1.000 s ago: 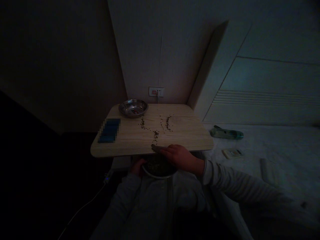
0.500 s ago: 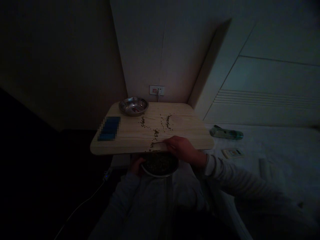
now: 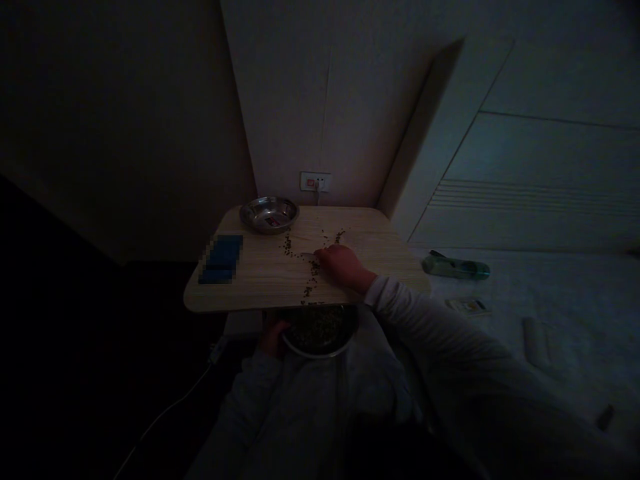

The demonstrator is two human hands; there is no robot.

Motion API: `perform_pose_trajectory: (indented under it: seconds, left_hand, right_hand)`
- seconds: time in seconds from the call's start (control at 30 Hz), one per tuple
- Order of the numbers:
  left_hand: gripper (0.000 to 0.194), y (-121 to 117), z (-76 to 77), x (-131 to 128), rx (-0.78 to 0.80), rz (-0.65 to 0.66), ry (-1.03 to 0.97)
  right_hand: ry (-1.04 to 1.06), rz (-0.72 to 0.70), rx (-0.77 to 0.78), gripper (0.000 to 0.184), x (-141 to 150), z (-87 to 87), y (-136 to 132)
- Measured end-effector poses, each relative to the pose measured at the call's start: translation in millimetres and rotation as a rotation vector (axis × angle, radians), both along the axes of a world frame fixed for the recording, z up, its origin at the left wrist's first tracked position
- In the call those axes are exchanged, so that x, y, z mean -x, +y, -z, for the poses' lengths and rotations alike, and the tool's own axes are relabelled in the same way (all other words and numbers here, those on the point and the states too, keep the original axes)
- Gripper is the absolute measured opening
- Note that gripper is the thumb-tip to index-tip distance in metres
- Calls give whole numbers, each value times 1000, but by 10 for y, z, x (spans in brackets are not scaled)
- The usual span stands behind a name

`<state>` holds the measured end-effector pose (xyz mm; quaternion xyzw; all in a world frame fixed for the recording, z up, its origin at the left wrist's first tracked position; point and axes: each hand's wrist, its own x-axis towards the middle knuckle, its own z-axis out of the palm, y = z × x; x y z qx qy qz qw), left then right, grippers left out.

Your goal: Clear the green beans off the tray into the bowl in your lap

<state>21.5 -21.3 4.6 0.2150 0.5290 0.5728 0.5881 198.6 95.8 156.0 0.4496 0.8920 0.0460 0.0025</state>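
My left hand (image 3: 273,337) is closed on the left rim of a dark bowl (image 3: 320,353) with a pale edge, held just under the table's front edge. Small dark greenish grains fill its bottom, perhaps beans. My right hand (image 3: 343,265) rests over the small wooden table (image 3: 260,283), fingers pinched on a thin pale strip (image 3: 308,254) whose kind is too dim to make out. Scattered grains (image 3: 314,268) lie beside and below its fingertips, trailing to the front edge. More grains (image 3: 287,245) lie left of the hand.
A shiny metal basin (image 3: 270,215) stands at the table's back left, with a blurred-out blue item (image 3: 221,260) in front of it. Right of the table, a green bottle (image 3: 456,267) and a phone-like object (image 3: 469,306) lie on a white sheet. A wall socket (image 3: 315,181) holds a plug.
My right hand has moved from the table's front edge up and away, over the grains, with the pale strip. My left hand stays at the bowl.
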Motion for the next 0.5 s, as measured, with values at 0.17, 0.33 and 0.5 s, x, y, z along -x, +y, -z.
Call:
perform_pose_trajectory:
  seconds: [0.17, 0.33, 0.5]
  left_hand:
    - [23, 15, 96, 50, -48, -15, 160]
    - [17, 23, 106, 66, -45, -7, 161]
    - [20, 27, 56, 30, -51, -4, 147]
  right_hand:
    - [26, -98, -13, 29, -86, 70, -226]
    - [72, -190, 13, 27, -174, 97, -444]
    - [105, -302, -12, 24, -229, 170, -660]
